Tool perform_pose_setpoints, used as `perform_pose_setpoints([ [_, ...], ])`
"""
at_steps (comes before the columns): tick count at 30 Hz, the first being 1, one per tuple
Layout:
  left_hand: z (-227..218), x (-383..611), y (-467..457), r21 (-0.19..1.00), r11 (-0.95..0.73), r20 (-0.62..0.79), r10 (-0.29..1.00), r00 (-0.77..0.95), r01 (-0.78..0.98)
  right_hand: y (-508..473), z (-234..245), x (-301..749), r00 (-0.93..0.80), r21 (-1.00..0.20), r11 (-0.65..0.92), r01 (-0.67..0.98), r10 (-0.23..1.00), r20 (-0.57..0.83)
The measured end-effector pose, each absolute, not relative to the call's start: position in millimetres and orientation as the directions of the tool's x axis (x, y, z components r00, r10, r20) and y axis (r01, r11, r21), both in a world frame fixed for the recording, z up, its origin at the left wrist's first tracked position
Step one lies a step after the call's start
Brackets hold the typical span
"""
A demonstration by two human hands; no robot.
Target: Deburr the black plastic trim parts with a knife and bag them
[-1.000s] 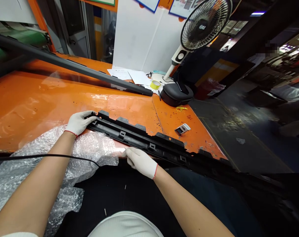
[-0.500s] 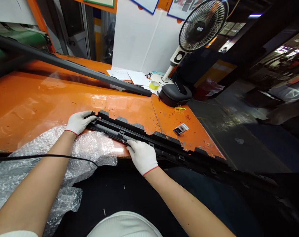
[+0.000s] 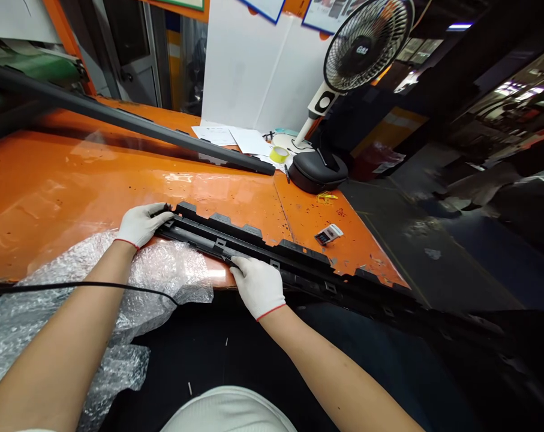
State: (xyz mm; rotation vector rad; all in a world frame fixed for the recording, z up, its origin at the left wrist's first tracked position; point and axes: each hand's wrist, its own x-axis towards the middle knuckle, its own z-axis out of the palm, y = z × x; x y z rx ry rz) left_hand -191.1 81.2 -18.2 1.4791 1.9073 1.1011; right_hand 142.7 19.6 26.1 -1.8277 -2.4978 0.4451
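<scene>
**Long black strip reaching past the worktop's right side**

The long black strip (image 3: 298, 263) is lying along the near edge of the worktop (image 3: 96, 186), its right part running out into the dark. With that stretch unsupported as far as is showing, a loosening grip could be letting it tip or slide. Bubble wrap (image 3: 164, 264) is draping over the near edge at left, beside the strip, and could be catching under it. A cable (image 3: 92, 284) is crossing the left forearm (image 3: 74, 336); a reach could be snagging it. At the worktop's far right, a black case (image 3: 314, 174) is sitting, apparently closed, hiding any contents. The left hand (image 3: 141, 227) is pinching the strip's left end; the right hand (image 3: 259, 287) is clasping its near edge, the hands resting apart.
</scene>
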Motion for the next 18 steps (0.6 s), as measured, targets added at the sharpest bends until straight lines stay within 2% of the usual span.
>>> perform_pose_setpoints([
  [10, -14, -187, 77, 0.88, 0.091, 0.066, 0.948, -0.31, 0.467, 25, 32, 143, -0.285, -0.316, 0.218, 0.924, 0.94, -0.186],
  [16, -13, -184, 75, 0.906, 0.085, 0.063, 0.941, -0.331, 0.414, 33, 31, 152, -0.225, -0.577, 0.102, 0.81, 0.963, -0.146],
  [18, -13, -184, 75, 0.913, 0.083, 0.062, 0.939, -0.337, 0.4, 34, 29, 149, -0.217, -0.601, 0.096, 0.793, 0.967, -0.132],
])
